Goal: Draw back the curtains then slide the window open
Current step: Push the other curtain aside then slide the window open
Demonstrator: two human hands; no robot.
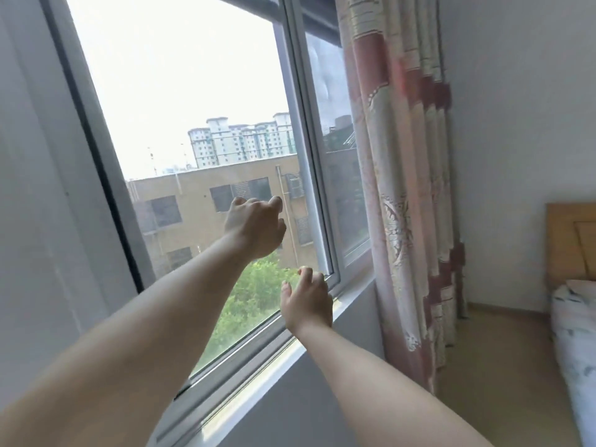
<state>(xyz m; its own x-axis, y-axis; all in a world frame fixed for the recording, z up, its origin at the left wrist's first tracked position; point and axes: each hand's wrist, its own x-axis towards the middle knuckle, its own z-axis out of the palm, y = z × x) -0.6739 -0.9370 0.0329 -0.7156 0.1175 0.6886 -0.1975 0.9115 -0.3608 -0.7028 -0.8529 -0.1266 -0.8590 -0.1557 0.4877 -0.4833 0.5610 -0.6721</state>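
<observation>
A patterned pink and cream curtain (409, 175) hangs bunched at the right side of the window. The sliding sash (309, 175), with a pale grey frame, stands towards the right, and the wide span to its left looks out on buildings and trees. My left hand (254, 225) is raised at mid height just left of the sash's vertical edge, fingers curled, apart from it. Lower down, my right hand (306, 300) hovers with fingers spread by the sash's bottom corner, above the sill track (258, 353). Neither hand holds anything.
A grey wall and dark window frame (96, 150) run along the left. A bed with pale bedding (574, 333) and a wooden headboard (571, 243) stands at the right, beyond a strip of beige floor (496, 366).
</observation>
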